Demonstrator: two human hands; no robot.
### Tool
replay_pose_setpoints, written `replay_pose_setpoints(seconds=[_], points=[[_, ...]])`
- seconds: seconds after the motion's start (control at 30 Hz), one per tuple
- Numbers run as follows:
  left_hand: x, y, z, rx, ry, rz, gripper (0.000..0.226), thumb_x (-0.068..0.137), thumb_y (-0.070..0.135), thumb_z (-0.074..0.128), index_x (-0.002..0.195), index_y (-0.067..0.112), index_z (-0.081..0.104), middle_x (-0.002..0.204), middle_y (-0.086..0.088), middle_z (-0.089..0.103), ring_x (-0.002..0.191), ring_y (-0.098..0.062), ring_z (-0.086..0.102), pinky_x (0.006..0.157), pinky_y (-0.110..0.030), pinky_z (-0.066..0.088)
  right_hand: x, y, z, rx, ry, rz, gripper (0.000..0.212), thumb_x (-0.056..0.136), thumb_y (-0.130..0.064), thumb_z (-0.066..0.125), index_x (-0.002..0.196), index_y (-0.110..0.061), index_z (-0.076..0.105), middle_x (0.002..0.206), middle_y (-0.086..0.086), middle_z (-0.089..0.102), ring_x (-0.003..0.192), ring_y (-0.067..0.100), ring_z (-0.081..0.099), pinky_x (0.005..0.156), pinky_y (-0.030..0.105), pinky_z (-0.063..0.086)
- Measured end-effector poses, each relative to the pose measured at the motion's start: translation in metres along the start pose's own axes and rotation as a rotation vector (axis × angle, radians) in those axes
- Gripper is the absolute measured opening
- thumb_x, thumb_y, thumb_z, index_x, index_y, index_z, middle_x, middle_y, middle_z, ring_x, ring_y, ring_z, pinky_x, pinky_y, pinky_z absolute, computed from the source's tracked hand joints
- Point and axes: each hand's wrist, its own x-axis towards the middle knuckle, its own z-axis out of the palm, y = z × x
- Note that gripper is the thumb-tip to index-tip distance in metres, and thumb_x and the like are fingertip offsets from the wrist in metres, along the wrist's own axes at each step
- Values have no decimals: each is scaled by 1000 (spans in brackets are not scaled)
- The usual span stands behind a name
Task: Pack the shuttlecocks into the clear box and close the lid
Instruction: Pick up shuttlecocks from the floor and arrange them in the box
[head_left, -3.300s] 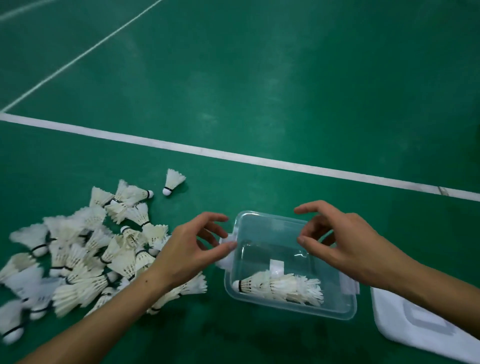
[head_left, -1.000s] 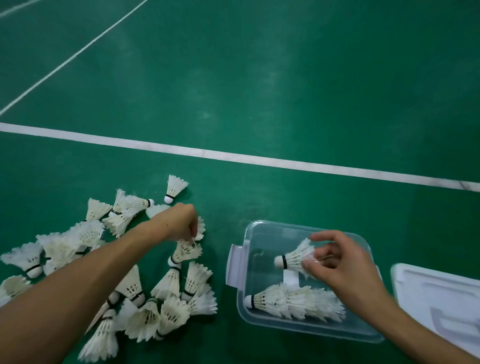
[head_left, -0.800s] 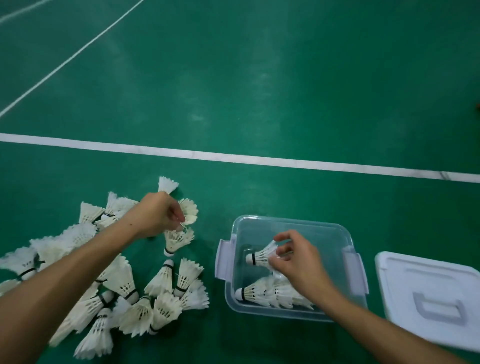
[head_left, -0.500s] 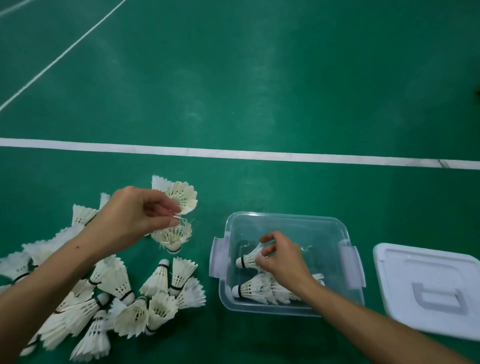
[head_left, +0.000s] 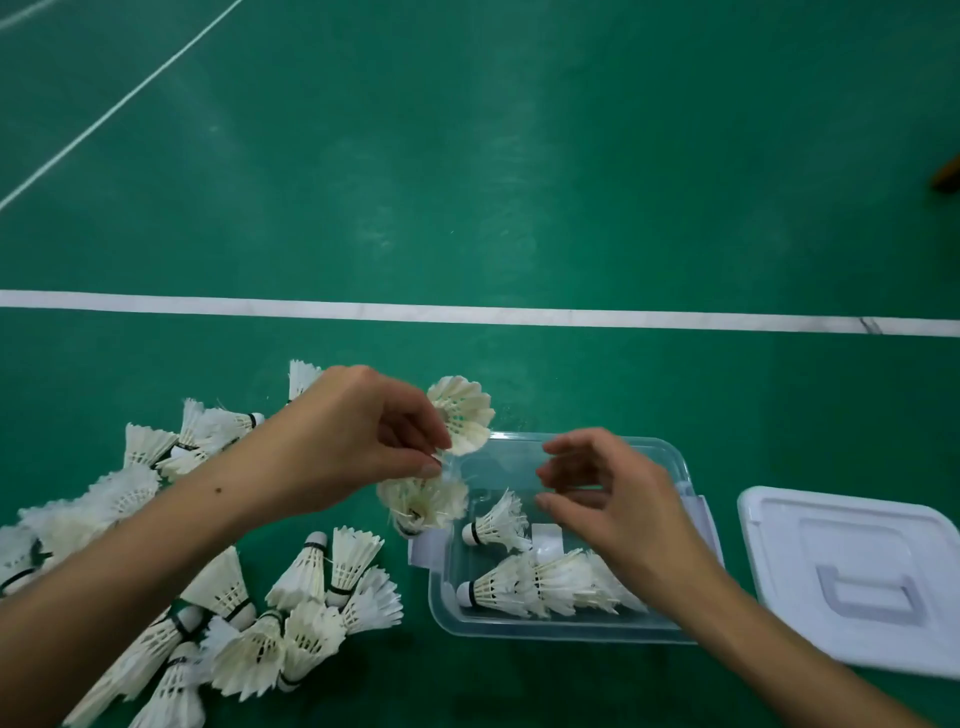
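Note:
The clear box (head_left: 550, 631) sits open on the green floor. Inside it lie a row of stacked shuttlecocks (head_left: 540, 584) along the near wall and a single shuttlecock (head_left: 496, 525) behind them. My left hand (head_left: 337, 447) pinches two white shuttlecocks by their feathers at the box's left rim: one (head_left: 462, 413) raised above the fingers, one (head_left: 423, 504) hanging below. My right hand (head_left: 602, 499) hovers over the box with fingers apart and nothing in it. A pile of loose shuttlecocks (head_left: 260, 623) covers the floor to the left.
The box's white lid (head_left: 857, 577) lies handle up on the floor just right of the box. A white court line (head_left: 571, 316) runs across beyond the box. A brown object (head_left: 946, 179) shows at the right edge.
My left hand has carried its two shuttlecocks right, from the pile to the box's left rim. My right hand let go of a shuttlecock in the box and rose, fingers spread.

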Motion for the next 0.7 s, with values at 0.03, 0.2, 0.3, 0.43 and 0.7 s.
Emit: replay_pose_setpoints(seconds=[0.03,0.2,0.3,0.43,0.7], points=[[5,5,4,25,-29,19,18,80,17,91,95,23,83,83,12,80,78,0,76,80,-25,63,-5,-13,-7,15,28,-96,43,83,-12,89,117,-27,68,103,-12,77,101,6,75,91,22,60],[27,27,24,82,-139,88,18,82,14,90,97,22,83,83,10,80,76,4,74,79,-26,63,-4,-32,-12,-425,96,-540,60,75,-12,93,127,-20,66,114,-14,71,110,9,65,92,24,53],[36,33,30,55,-185,95,19,82,15,90,99,21,83,86,11,81,78,3,75,81,-26,63,1,-20,-7,-526,72,-545,68,73,-17,93,133,-25,61,110,-18,71,109,12,62,78,35,60],[41,33,36,6,-243,74,21,84,13,88,103,20,82,89,8,81,81,-1,76,85,-31,64,3,-13,-7,-577,162,-531,63,73,-20,93,127,-27,61,99,-19,74,94,9,67,65,34,61],[18,5,17,-237,-35,-48,43,81,12,87,118,24,72,91,-1,82,85,-15,80,88,-34,64,-9,19,-20,-412,196,-222,50,82,-20,89,124,-28,65,91,-22,73,84,-8,70,79,6,54]])
